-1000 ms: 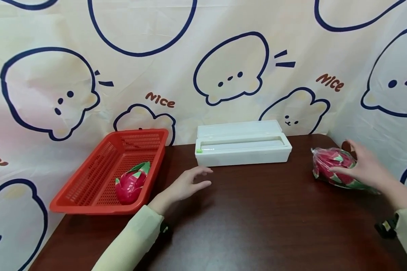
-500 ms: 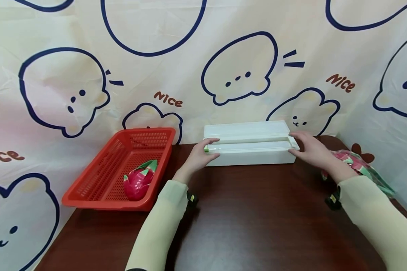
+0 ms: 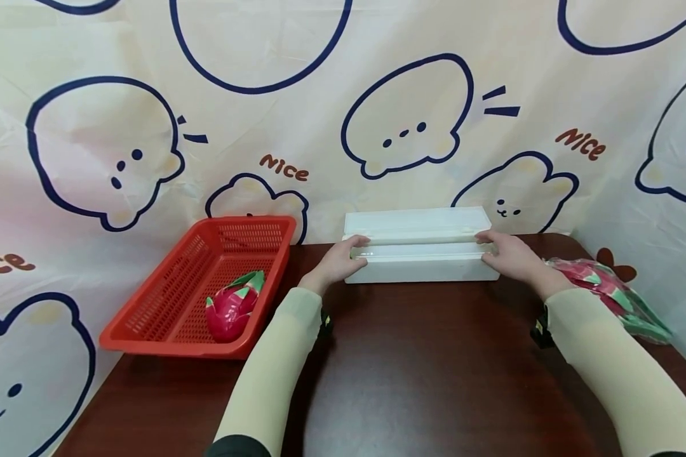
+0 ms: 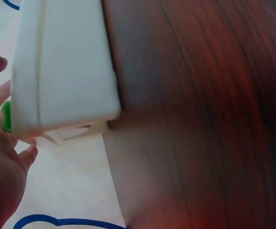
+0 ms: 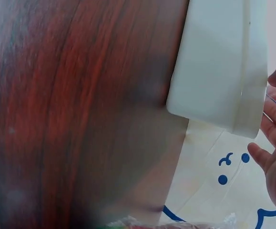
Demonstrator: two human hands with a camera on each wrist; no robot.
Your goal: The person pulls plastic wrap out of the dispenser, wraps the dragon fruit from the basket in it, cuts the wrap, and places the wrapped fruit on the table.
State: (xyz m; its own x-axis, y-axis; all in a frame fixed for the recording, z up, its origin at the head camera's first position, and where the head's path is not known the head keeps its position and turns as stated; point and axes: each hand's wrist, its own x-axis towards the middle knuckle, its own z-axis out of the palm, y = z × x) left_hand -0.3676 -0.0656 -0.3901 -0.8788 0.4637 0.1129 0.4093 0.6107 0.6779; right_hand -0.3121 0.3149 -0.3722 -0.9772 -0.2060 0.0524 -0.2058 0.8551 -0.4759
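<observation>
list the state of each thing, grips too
white box: open, lid raised
red basket: upright, open
dragon fruit in basket: no wrap visible
second dragon fruit: wrapped in clear plastic, partly hidden
left grip: curved at box end, hold unclear
right grip: likewise, other end

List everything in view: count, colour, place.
Table: 1, dark brown, foreground.
Printed backdrop: 1, pale, behind the table.
White box: 1, white, centre.
Green piece: 1, green, box's left end.
Red basket: 1, red, left.
Dragon fruit: 1, pink and green, in basket.
Plastic-wrapped bundle: 1, pink and green, right, partly hidden.
Sleeves: 2, cream, one per arm.
Forearm bands: 2, dark, bottom edge.
Wrist devices: 2, black, one per wrist.
Left hand: 1, bare, box's left end.
Right hand: 1, bare, box's right end.
</observation>
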